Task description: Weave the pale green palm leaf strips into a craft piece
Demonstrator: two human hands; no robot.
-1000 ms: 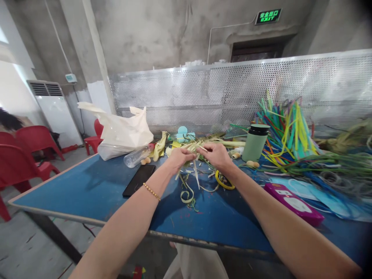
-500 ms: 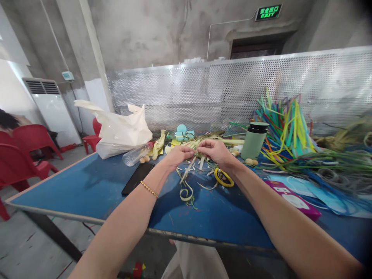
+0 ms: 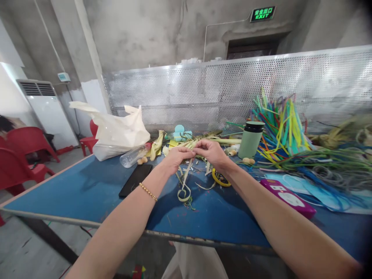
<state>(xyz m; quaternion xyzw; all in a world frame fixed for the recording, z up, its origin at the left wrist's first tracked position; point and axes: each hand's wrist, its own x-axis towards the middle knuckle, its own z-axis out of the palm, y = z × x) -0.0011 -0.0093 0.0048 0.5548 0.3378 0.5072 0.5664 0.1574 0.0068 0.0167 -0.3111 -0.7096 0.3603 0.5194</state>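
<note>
My left hand [image 3: 176, 156] and my right hand [image 3: 211, 152] meet above the middle of the blue table [image 3: 87, 186], fingers pinched together on pale yellow-green leaf strips [image 3: 187, 170]. The strips hang down from my fingers to the table, ending in a curled loop [image 3: 184, 193]. More leaf strips [image 3: 203, 140] lie just behind my hands. A yellow ring [image 3: 220, 179] rests on the table under my right wrist. A bead bracelet is on my left wrist.
A black phone [image 3: 135, 179], clear plastic bottle [image 3: 133, 155] and white plastic bag [image 3: 119, 131] lie left. Right of my hands stand a green flask [image 3: 251, 140], coloured strips [image 3: 279, 124], a purple box [image 3: 287, 197] and green stalks. Perforated metal screen [image 3: 232, 93] behind; red chairs [image 3: 20, 155] left.
My hands have stayed together on the strips, shifting slightly; the hanging strips swung and the loop settled lower. The camera drifted a little to the right.
</note>
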